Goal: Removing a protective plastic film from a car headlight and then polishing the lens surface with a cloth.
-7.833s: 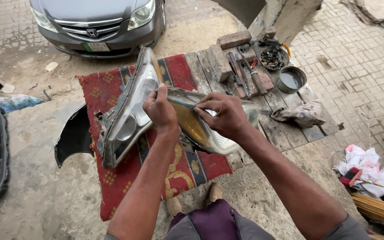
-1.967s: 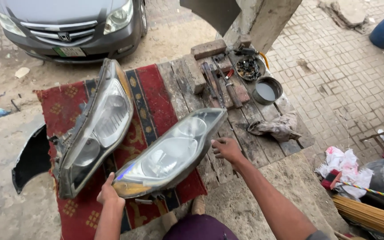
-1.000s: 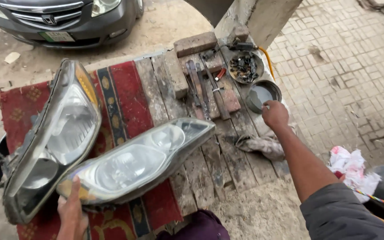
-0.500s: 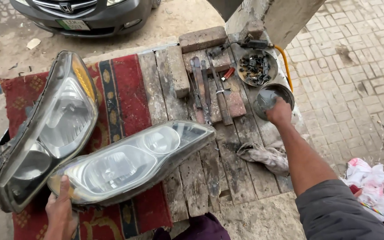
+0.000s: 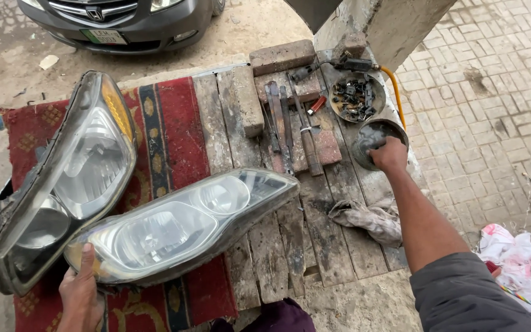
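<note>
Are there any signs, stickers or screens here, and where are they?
Number plate: on the grey car's front bumper at the top left; a small pale rectangle with a green band at one end.
No packages, screens or other labels show on the wooden table.

Outdoor roadside workshop in flat daylight.

A rough plank worktop (image 5: 333, 203) stands on dusty, cracked concrete ground (image 5: 259, 24); a red patterned rug (image 5: 173, 129) covers its left part. To the right lies grey brick paving (image 5: 493, 98). A pale concrete pillar (image 5: 401, 24) rises at the worktop's far edge, with worn bricks (image 5: 281, 56) laid near it. A grey car (image 5: 130, 18) is parked beyond, its front bumper facing the worktop. Scraps of litter lie on the ground at left.
</note>
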